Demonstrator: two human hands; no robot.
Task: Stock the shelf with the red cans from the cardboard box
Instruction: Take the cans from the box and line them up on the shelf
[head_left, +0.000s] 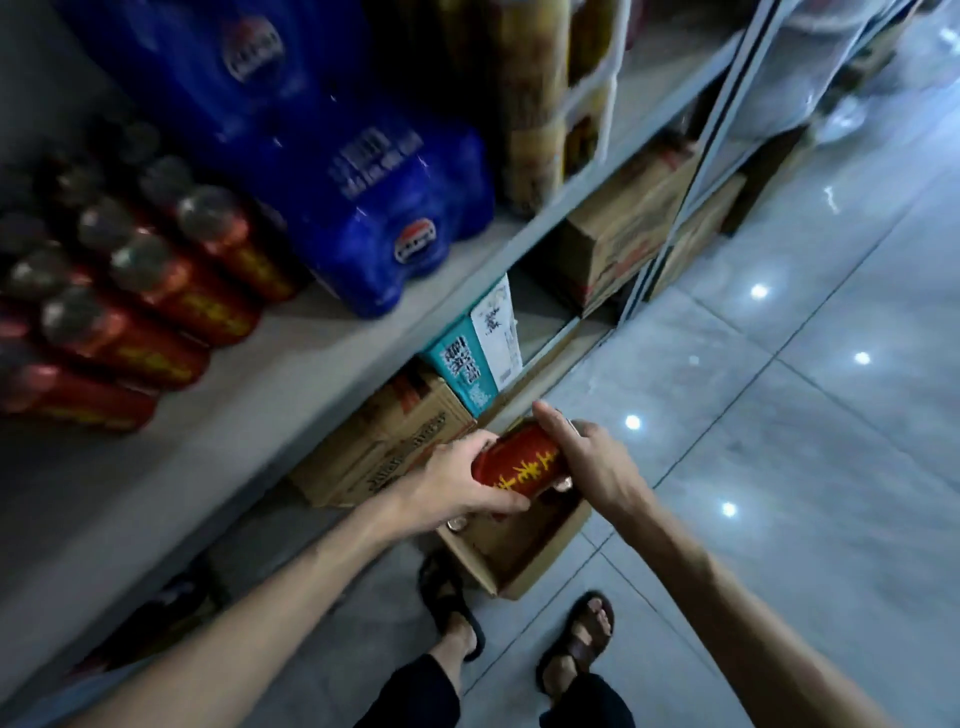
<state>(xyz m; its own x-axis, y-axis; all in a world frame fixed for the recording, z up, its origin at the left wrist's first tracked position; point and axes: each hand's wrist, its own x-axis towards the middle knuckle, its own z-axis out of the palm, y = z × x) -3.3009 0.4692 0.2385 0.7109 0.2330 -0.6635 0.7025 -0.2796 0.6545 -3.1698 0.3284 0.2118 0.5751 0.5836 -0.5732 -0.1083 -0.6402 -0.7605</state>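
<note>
Both hands hold one can (522, 462). The left hand (457, 483) wraps its near end, thumb underneath and fingers over the top. The right hand (597, 457) clasps the far end with its thumb laid straight along the red side; its fingers are hidden behind the can. The can lies tilted, its far end towards one o'clock, held just above the open cardboard box (524, 561) on the floor, where a few silver can tops (457, 524) show.

This looks like the lifting-out step, with a can clear of the box and not yet shelved. The next move calls for carrying it up towards ten o'clock, turning it upright and setting it on the bare shelf (260, 395) beside the stocked cans (130, 312). The blue packs (363, 182) stand at eleven o'clock.

Both forearms reach forward and down, converging from the bottom corners.
</note>
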